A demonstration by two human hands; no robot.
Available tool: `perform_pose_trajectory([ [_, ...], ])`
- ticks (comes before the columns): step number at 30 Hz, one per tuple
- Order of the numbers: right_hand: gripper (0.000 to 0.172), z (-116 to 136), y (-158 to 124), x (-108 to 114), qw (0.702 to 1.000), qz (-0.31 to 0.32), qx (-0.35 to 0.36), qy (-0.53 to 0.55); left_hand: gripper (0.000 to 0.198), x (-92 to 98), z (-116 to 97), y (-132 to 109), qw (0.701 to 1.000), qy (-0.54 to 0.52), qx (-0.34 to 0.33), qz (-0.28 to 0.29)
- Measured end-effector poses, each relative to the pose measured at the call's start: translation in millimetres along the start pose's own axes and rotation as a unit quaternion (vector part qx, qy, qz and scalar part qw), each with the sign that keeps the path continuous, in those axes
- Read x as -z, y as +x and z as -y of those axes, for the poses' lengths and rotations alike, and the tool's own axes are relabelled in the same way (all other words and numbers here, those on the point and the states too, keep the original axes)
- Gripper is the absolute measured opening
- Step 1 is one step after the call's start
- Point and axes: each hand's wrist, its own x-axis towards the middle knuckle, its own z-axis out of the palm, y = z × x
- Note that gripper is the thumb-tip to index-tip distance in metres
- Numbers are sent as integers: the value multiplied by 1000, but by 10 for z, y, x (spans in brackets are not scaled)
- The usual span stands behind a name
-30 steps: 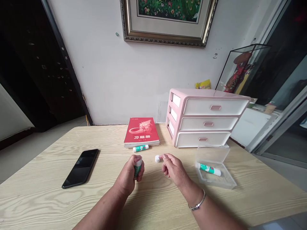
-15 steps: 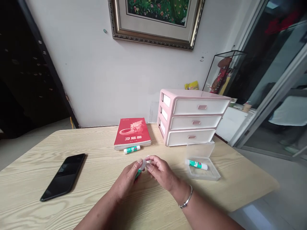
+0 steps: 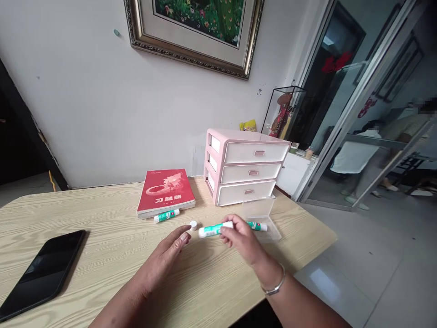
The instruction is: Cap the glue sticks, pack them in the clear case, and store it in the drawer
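My right hand (image 3: pixel 241 237) grips a green-and-white glue stick (image 3: pixel 213 229) between thumb and fingers, held nearly level above the wooden table. Just left of the stick's white end, a small white cap (image 3: pixel 193 225) stands on the tabletop. My left hand (image 3: pixel 172 246) is beside that cap, its fingers stretched forward and holding nothing. The index fingertip is very close to the cap; whether it touches I cannot tell. Another glue stick (image 3: pixel 167 216) lies along the front of a red book (image 3: pixel 167 189). Behind my right hand, a third glue stick (image 3: pixel 257 226) rests in an open clear plastic box (image 3: pixel 275 234), partly hidden.
A pink-and-white drawer unit (image 3: pixel 247 171) stands at the back by the wall. A black phone (image 3: pixel 44 269) lies at the left on the table (image 3: pixel 112 218). The table's right edge runs past the clear box. Beyond the glass door, a person is partly visible.
The glue stick has passed from my left hand into my right. The cap is now standing on the table, and my hands have moved apart. The view has turned to the right.
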Motion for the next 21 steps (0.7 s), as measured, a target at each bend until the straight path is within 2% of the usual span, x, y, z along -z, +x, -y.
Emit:
perform_pose_trajectory([
  [2,32,91,-7,298,999,-49,15,-12,63,16,29,22,1000,-5,9,-6],
  [6,35,215,-24,892,989,-138,-1,-60,60,18,68,61,1000,0,2,2],
  [8,33,222,-43,1148,982,-158,-22,-102,59,13,80,69,1000,16,-3,8],
  [11,29,155,-79,1426,969,-156,-54,-184,58,8,93,73,999,39,-13,8],
  [15,23,5,-112,1561,945,-111,-68,-300,54,11,104,88,997,64,-29,-11],
  [18,20,-71,-102,1555,945,-59,-62,-315,53,25,111,102,996,76,-35,-16],
  [21,24,-105,-66,1538,941,-23,-69,-331,51,39,116,106,996,86,-35,-10],
])
